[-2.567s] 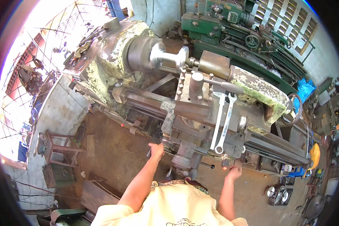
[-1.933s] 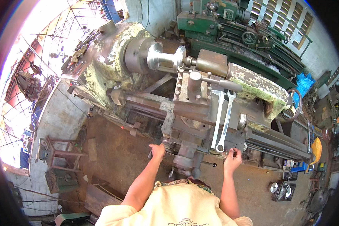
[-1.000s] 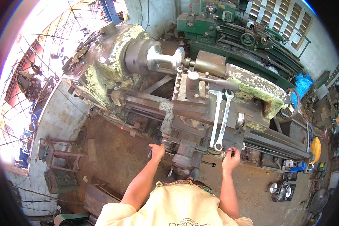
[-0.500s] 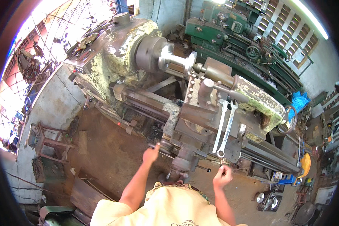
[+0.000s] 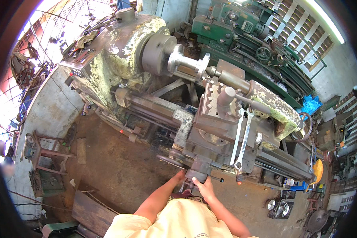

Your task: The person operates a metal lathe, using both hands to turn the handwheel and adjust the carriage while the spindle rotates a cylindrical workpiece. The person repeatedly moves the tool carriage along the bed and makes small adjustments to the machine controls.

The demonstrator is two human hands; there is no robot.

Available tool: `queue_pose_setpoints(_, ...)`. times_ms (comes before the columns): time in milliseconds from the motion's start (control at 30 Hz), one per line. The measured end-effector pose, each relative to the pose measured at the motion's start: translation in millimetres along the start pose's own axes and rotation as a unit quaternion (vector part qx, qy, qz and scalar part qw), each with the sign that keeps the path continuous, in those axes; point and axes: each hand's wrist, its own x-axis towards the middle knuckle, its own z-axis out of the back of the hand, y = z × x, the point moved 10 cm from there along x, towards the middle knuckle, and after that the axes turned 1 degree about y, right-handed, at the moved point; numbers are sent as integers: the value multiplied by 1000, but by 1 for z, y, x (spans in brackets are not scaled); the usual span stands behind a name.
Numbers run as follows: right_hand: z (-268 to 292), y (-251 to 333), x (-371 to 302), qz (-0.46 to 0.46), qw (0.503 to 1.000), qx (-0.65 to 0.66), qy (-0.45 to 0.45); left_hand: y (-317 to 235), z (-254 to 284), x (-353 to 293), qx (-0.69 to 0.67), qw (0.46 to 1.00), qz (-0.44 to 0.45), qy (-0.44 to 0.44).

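Observation:
My right hand is closed at the round cross-slide crank on the front of a lathe, its thumb lying over the near side. On the crank's left side is my left hand, its fingers mostly hidden behind the metal. A carriage handwheel sits just beyond my left hand. Above, the tool post stands on the carriage. A bright flanged metal workpiece spans from the chuck to the tailstock centre. A combination spanner and another long wrench lie right of the tool post.
A black-knobbed lever juts out right of the crank. The tailstock with its handwheel extends rightward. A green lathe stands behind. On the left are a small wooden stool and a low wall.
My left hand has moved from the carriage handwheel down to the cross-slide crank. My right hand has come left from beside the wrench ends onto the same crank. The view has shifted slightly.

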Motion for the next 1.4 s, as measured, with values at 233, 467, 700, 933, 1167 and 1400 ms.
queue_pose_setpoints(233, -18, -13, 3, -67, 967, 239, 58, -10, 105, -96, -191, 954, 58, -222)
queue_pose_setpoints(467, -51, -75, 13, -138, 811, 523, 223, -77, 154, -154, -309, 882, 16, -355)
queue_pose_setpoints(700, -83, -58, 13, -96, 703, 576, 406, -124, 127, -142, -194, 926, 62, -319)
queue_pose_setpoints(933, -16, -100, 12, -146, 792, 525, 276, -111, 110, -111, -158, 914, 91, -363)
queue_pose_setpoints(1167, 89, -191, 45, -215, 892, 398, 4, -92, 150, -100, -296, 927, 103, -209)
queue_pose_setpoints(1400, 123, -220, 85, -171, 942, 243, -158, -105, 131, -113, -242, 895, 94, -364)
